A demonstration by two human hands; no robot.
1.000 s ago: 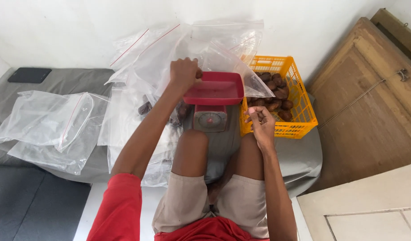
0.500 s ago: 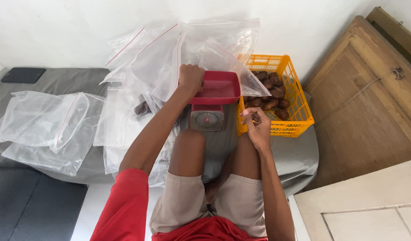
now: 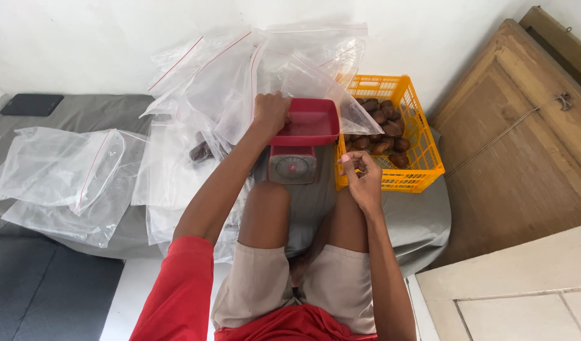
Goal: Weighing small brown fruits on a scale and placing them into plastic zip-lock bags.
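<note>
Clear plastic bags [image 3: 69, 170] are lying on the grey mat [image 3: 82, 113] at the left. The left hand [image 3: 269, 113] is holding the rim of the red scale tray [image 3: 309, 121], fingers curled around it. The right hand [image 3: 361, 177] is pinching something small, just beside the yellow basket [image 3: 423, 158] of brown fruits [image 3: 382, 136].

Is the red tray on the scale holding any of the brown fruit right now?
No. The red tray on the scale looks bare inside, and the brown fruit lies in the orange basket.
</note>
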